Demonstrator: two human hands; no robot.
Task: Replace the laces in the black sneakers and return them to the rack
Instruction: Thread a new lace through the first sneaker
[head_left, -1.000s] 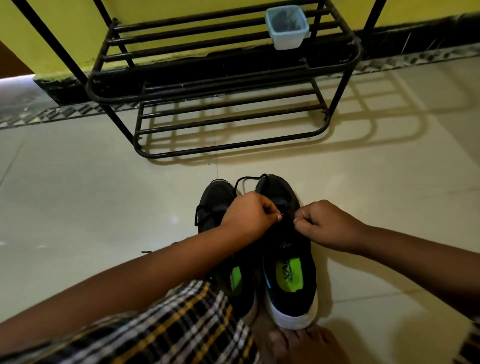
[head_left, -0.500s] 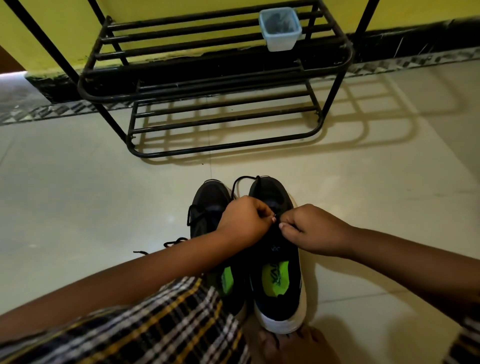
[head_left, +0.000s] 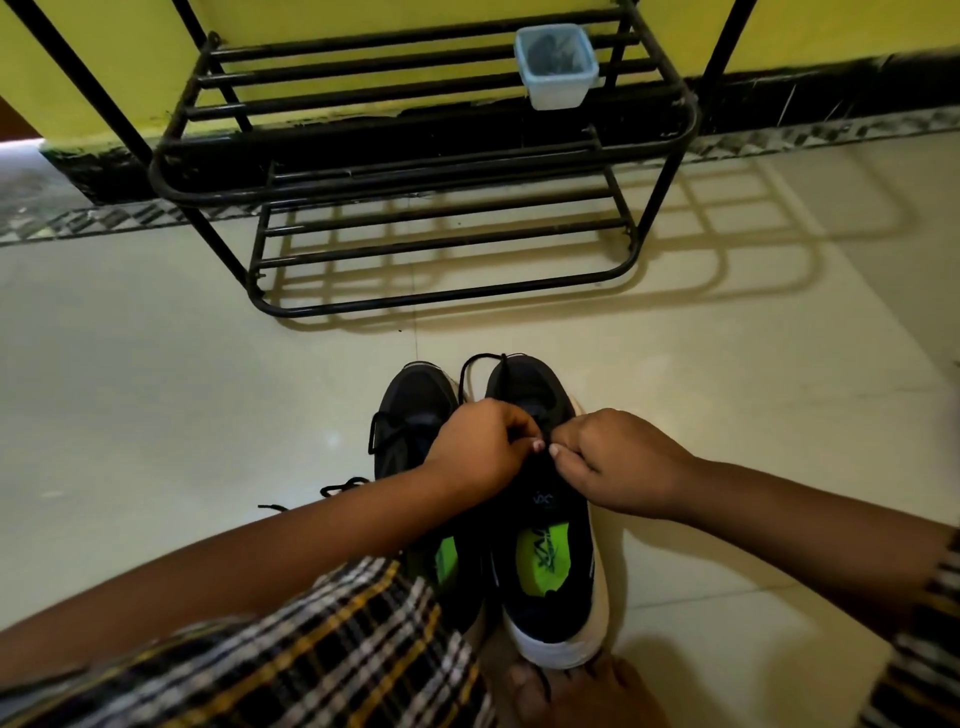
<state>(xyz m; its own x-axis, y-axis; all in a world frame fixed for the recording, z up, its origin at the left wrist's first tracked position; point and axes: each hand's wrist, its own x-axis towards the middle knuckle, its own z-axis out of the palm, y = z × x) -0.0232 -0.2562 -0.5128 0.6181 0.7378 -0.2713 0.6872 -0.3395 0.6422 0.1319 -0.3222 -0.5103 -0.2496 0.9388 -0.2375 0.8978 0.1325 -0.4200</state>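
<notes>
Since the lacing is floor work, everything sits low and close to the person:
Floor: pale glossy tiled floor (head_left: 156, 395) carries both shoes, which gives a firm base to pull lace against.
Rack: black metal tube shoe rack (head_left: 426, 171) stands against the yellow wall, its bars free where the pair should go back, near enough to reach afterwards.
Sneakers: black mesh sneakers with white soles and green insoles (head_left: 545, 561) stand side by side, toes toward the rack, heels at a bare foot, probably to stop them sliding.
Tub: small pale blue plastic tub (head_left: 556, 65) rests on the upper shelf, contents unclear.
Hands: left hand (head_left: 480, 449) and right hand (head_left: 618, 462) meet over the right shoe's eyelets, each pinching the thin black shoelace (head_left: 478, 361), likely threading or tightening it.
</notes>
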